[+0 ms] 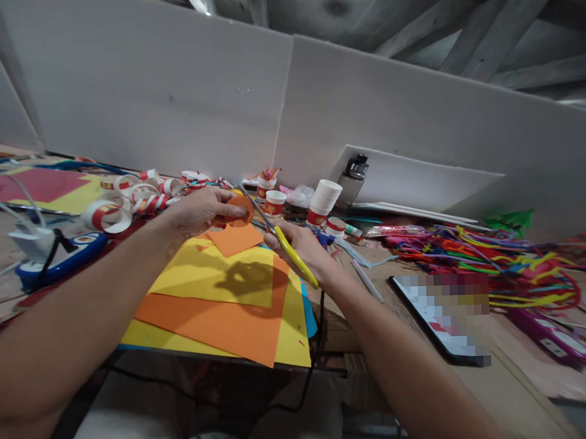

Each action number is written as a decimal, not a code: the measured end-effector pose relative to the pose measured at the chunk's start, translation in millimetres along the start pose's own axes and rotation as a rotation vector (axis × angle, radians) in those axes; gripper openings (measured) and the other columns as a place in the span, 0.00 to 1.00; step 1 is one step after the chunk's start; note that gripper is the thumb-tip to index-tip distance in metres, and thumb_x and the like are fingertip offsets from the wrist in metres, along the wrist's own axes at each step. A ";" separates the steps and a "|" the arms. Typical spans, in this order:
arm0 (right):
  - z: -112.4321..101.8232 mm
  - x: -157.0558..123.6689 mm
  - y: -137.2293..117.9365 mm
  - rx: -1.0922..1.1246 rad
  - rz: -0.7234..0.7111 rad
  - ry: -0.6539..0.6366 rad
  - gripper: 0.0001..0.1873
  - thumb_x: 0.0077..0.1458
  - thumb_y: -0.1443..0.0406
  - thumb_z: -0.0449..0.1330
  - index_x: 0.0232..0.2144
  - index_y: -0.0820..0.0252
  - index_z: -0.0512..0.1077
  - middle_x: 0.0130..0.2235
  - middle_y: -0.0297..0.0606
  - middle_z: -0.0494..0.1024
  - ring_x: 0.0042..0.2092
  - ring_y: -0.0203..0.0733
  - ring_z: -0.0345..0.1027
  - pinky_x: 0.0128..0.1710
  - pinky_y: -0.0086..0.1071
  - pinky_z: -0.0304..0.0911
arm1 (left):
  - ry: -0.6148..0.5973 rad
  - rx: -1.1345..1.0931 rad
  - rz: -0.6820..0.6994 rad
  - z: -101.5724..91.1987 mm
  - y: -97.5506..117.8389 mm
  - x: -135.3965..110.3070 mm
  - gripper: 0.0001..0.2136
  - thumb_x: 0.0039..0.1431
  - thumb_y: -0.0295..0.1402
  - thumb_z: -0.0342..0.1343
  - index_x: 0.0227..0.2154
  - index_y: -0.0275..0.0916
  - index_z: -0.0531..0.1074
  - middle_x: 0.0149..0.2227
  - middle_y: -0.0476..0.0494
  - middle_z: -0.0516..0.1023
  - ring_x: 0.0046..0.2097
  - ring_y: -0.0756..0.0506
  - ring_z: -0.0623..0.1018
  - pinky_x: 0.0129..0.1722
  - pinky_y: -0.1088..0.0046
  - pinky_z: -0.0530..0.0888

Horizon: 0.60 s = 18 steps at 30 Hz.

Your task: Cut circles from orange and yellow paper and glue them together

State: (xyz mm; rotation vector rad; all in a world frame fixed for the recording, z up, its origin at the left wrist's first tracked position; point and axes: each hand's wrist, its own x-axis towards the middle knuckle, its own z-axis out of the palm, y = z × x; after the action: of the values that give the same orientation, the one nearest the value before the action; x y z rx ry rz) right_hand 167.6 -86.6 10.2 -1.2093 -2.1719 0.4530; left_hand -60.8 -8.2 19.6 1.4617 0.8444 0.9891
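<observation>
Between the thumb and fingers of my left hand (204,213) is a small rounded piece of orange paper (241,210), raised above the table. My right hand (306,244) grips scissors (297,259) with yellow handles. Their metal blades point up and to the left, close by the right edge of the orange piece; whether they touch it I cannot tell. Below both hands lie overlapping sheets, a yellow sheet (199,274) on top of an orange sheet (220,328). A smaller orange scrap (236,241) rests on the yellow one, under my left hand.
Paper-cup rings (111,216) pile up at the left beside a blue power strip (78,256). Stacked paper cups (325,199) and a dark bottle (352,182) stand behind. Rightward are a phone (431,323), colourful pipe cleaners (491,257) and a purple power strip (549,335).
</observation>
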 end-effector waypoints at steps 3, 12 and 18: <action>-0.6 -0.7 0.0 0.004 0.003 -0.042 0.23 0.64 0.46 0.50 0.31 0.59 0.65 0.31 0.31 0.66 0.33 0.34 0.57 0.33 0.29 0.50 | -0.059 0.069 -0.046 -0.4 4.8 -1.3 0.09 0.39 0.34 0.69 0.25 0.36 0.81 0.28 0.40 0.80 0.28 0.47 0.75 0.27 0.74 0.69; -0.2 -0.7 1.3 -0.005 0.015 -0.072 0.24 0.64 0.46 0.50 0.36 0.60 0.69 0.35 0.34 0.71 0.36 0.37 0.61 0.36 0.30 0.54 | -0.070 0.119 -0.074 3.5 11.4 -6.7 0.04 0.41 0.29 0.67 0.24 0.37 0.82 0.28 0.40 0.80 0.29 0.47 0.75 0.30 0.75 0.71; -2.5 -0.9 -1.8 0.000 0.025 -0.089 0.24 0.62 0.45 0.52 0.33 0.60 0.68 0.32 0.32 0.69 0.33 0.35 0.58 0.34 0.29 0.51 | -0.059 0.120 -0.091 4.9 17.6 -10.6 0.03 0.41 0.24 0.67 0.23 0.35 0.81 0.26 0.40 0.79 0.29 0.47 0.75 0.31 0.74 0.71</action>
State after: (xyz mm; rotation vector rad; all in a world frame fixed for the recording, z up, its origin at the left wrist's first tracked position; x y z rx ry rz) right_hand 168.5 -88.3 12.8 -1.2392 -2.2331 0.5269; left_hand -60.9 -21.8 35.7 1.5323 0.9324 0.8357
